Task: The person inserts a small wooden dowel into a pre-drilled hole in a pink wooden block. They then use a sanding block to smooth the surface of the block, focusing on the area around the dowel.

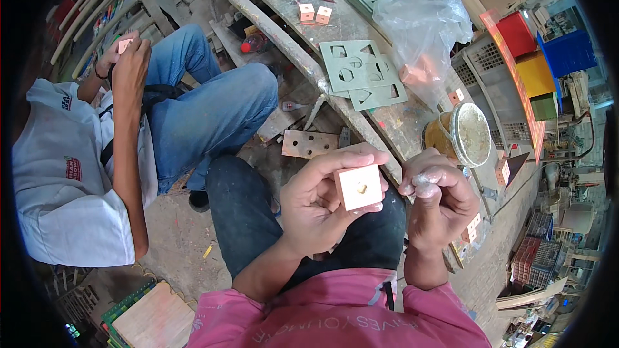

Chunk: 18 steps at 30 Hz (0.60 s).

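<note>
My left hand [308, 205] grips a small pale wooden cube [350, 194] above my lap. The cube's upper face shows a round hole with rough, brownish filling in it. Just to the right, my right hand [446, 209] is closed in a pinch. A dab of whitish paste [424, 184] sits at its fingertips, and more is smeared over the fingers. Beyond that hand, on the bench, stands a yellowish bucket [436, 137] with a pale, crusted mass inside.
The worn bench [403, 130] carries grey-green cut-out sheets [361, 72], a clear plastic bag [425, 22] with orange-pink pieces, and several wooden cubes [307, 12]. A drilled wooden board [311, 144] lies below the bench. At left a seated co-worker [84, 174] holds a similar cube.
</note>
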Each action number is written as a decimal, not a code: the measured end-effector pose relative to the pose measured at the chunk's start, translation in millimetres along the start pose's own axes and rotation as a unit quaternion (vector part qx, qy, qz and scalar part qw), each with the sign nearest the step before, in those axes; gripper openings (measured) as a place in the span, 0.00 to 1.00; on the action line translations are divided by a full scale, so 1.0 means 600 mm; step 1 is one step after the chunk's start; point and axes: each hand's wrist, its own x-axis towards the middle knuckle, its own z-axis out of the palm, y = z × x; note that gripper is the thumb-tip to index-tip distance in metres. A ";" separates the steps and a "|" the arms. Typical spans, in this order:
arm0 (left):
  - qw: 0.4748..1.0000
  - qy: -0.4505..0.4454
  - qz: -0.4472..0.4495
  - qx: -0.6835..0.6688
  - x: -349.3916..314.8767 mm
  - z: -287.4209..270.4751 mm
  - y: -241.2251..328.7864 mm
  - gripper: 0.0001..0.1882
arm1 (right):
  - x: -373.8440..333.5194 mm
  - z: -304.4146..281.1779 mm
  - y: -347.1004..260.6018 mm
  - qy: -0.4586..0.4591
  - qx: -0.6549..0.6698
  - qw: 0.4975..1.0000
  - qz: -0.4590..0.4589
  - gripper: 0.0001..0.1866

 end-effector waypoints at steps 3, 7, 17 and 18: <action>1.000 -0.005 -0.002 -0.004 0.000 -0.003 -0.002 0.25 | -0.006 -0.002 0.000 0.010 0.005 1.000 0.011 0.08; 1.000 -0.007 0.003 0.014 0.001 -0.007 -0.004 0.26 | -0.022 -0.020 0.008 -0.010 0.023 1.000 -0.001 0.07; 0.999 -0.007 0.028 0.046 0.000 -0.012 -0.003 0.24 | 0.013 -0.002 -0.018 -0.065 -0.112 0.992 0.006 0.19; 0.998 -0.004 0.026 0.051 0.001 -0.012 -0.002 0.24 | 0.017 -0.005 -0.015 -0.105 -0.147 0.982 -0.048 0.19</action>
